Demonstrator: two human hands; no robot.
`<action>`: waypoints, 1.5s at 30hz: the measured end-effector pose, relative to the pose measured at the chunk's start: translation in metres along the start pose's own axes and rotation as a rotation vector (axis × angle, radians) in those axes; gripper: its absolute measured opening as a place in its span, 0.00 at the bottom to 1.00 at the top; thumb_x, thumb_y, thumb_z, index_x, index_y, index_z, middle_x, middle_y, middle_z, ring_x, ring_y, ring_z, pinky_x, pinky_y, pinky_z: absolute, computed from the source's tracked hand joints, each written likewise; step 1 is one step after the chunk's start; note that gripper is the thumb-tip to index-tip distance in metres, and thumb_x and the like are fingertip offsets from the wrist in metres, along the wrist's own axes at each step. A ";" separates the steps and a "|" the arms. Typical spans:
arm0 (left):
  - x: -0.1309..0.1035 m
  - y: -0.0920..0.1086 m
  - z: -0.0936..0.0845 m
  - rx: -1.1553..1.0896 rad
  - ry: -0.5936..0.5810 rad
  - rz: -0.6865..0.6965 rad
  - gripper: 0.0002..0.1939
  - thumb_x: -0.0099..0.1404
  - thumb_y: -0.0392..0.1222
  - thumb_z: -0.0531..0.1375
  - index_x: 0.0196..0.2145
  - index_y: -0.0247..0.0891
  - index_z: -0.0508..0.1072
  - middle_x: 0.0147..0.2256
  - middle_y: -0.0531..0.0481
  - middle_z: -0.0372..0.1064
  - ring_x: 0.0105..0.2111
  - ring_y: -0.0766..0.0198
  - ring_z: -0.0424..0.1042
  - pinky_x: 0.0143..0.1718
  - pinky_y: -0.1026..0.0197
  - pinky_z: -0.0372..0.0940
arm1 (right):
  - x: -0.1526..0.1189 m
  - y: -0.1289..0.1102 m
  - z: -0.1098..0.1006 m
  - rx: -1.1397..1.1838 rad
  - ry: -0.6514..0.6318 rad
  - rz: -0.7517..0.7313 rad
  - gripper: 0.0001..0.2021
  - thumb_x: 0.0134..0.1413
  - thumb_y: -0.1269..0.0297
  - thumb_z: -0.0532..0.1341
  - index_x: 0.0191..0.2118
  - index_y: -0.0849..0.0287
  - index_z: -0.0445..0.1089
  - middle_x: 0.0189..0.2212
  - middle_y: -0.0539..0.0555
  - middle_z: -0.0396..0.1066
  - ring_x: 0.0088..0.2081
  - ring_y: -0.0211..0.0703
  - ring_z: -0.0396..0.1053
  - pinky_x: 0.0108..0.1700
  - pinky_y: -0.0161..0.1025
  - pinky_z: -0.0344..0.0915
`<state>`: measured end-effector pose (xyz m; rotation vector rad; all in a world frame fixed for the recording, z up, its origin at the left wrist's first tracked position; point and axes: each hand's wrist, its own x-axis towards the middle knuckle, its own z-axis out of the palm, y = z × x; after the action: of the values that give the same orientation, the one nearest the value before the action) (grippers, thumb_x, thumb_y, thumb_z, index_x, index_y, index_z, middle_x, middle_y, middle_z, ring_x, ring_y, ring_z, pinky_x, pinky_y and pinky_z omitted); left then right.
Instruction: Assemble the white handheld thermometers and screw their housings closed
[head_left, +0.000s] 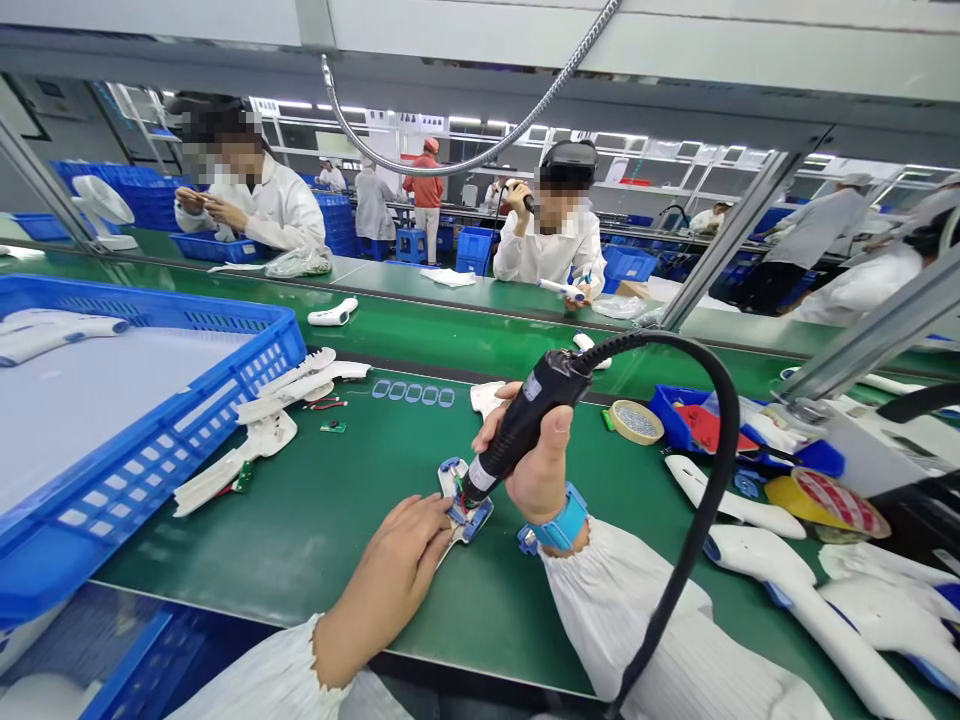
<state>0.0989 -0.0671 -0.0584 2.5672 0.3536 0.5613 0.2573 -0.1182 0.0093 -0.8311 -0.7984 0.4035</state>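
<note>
My right hand (540, 465) is wrapped round a black electric screwdriver (517, 420), which slants down to the left with a thick black cable at its top. Its tip meets a white and blue plastic housing half (474, 522) lying on the green mat. Small wires and parts show inside the housing; the exact contact spot is hidden. My left hand (409, 545) is closed over the housing's lower left side and holds it against the mat. A small blue part (528, 541) lies by my right wrist, and a white shell piece (487, 398) lies behind the screwdriver.
A blue crate (277, 345) stands at left, with white shells (270, 435) and a small green circuit board (333, 427) beside it. At right are a tape roll (636, 422), a blue bin (667, 405) and white housings (787, 580). Co-workers (551, 235) sit across the green conveyor (420, 325).
</note>
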 end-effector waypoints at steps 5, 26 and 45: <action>0.000 -0.001 0.000 -0.006 -0.008 0.007 0.08 0.68 0.37 0.49 0.39 0.41 0.67 0.48 0.49 0.70 0.52 0.61 0.64 0.57 0.47 0.55 | 0.000 0.003 0.000 -0.004 -0.003 0.014 0.28 0.47 0.33 0.49 0.36 0.56 0.64 0.16 0.46 0.65 0.16 0.37 0.63 0.19 0.35 0.59; 0.000 -0.001 0.001 -0.009 0.028 0.011 0.09 0.68 0.37 0.49 0.41 0.41 0.68 0.48 0.48 0.69 0.51 0.59 0.66 0.56 0.46 0.56 | 0.001 0.000 -0.001 -0.029 -0.042 0.007 0.30 0.45 0.31 0.48 0.30 0.57 0.65 0.16 0.47 0.64 0.16 0.38 0.62 0.20 0.37 0.60; 0.000 0.001 0.001 -0.009 0.066 0.024 0.10 0.67 0.36 0.50 0.41 0.41 0.69 0.46 0.47 0.71 0.49 0.58 0.68 0.55 0.46 0.59 | -0.001 0.001 0.000 -0.038 -0.032 0.011 0.29 0.48 0.33 0.47 0.35 0.56 0.63 0.17 0.46 0.65 0.17 0.38 0.63 0.19 0.36 0.59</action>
<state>0.0995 -0.0677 -0.0586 2.5522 0.3419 0.6561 0.2570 -0.1179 0.0079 -0.8670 -0.8334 0.4129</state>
